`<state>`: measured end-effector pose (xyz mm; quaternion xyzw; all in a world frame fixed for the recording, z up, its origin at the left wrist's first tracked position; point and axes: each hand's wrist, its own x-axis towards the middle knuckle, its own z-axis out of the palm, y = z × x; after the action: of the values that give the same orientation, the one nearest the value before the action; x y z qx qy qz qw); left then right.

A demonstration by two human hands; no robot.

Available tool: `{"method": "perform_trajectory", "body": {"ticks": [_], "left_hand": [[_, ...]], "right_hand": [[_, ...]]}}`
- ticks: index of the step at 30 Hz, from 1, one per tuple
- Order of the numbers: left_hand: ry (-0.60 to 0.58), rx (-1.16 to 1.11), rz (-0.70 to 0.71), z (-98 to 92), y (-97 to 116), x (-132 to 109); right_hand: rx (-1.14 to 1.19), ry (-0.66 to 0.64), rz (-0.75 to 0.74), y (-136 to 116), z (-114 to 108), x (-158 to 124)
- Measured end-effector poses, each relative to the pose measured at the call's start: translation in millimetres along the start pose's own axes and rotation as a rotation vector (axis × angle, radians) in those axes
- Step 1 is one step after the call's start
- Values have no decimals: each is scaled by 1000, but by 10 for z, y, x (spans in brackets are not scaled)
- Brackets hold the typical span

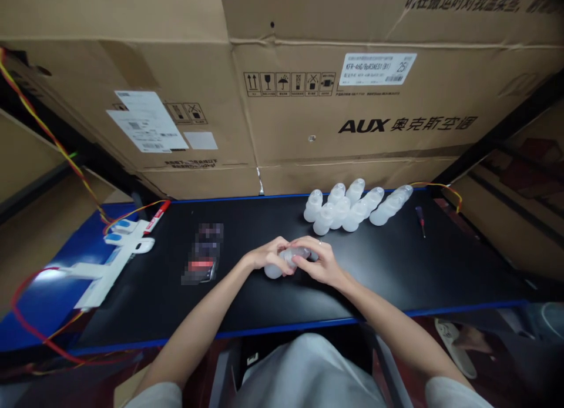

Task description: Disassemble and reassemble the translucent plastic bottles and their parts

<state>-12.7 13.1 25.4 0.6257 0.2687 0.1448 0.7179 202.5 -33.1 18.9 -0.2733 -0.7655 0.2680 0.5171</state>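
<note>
With the dial centred on the translucent white bottle (274, 271) and twelve o'clock pointing away from the person, both hands meet in the middle of the black surface (247, 305). The left hand (270, 254) comes in from the eight o'clock side, its fingers and thumb curled around the bottle. The right hand (324, 262), a ring on one finger, reaches in from four o'clock and grips the clearer upper end. The bottle is tilted, its rounded base toward eight o'clock; whether it touches the surface below cannot be told. Between one and two o'clock, a cluster of similar bottles (340, 213) stands close together, well apart from the hands. Farther out, between two and three o'clock, lies a screwdriver (422, 221). At nine o'clock a pixelated item (205, 255) lies near the left forearm, too obscured to identify. Beyond it, also around nine, is a white power strip (112, 267) with blue-and-white plugs (118, 231), and a red-and-white stick (157, 217) rests toward ten. Cardboard boxes (291, 123) rise at twelve o'clock behind the surface, and a pale slipper (453, 346) sits on the floor toward four.
</note>
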Motion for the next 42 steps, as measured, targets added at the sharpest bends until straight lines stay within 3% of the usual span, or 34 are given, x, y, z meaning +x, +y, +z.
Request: {"method": "perform_trajectory", "body": {"ticks": [4, 10, 15, 20, 25, 28, 31, 35, 38, 42], "left_hand": [[-35, -95, 8, -54, -71, -22], [-105, -310, 42, 40, -119, 38], [-132, -406, 22, 79, -156, 90], [-111, -399, 1, 65, -122, 68], [111, -152, 103, 258, 14, -21], [369, 280, 219, 411, 56, -108], [502, 606, 261, 451, 34, -172], [575, 591, 325, 302, -71, -181], [683, 514, 333, 168, -168, -154], [874, 440, 317, 80, -262, -91]], "right_hand": [[23, -23, -38, -38, -24, 17], [59, -63, -78, -68, -146, 62], [22, -14, -76, -67, -188, 58], [-42, 116, -105, -28, -96, 35], [-93, 224, -115, -30, -52, 23], [-180, 365, -40, -2, -179, 32], [-288, 478, 18, 75, -350, 34], [-309, 402, 27, 157, -315, -6], [-295, 327, 93, 189, -73, -45], [-317, 112, 133, 287, 190, -83]]}}
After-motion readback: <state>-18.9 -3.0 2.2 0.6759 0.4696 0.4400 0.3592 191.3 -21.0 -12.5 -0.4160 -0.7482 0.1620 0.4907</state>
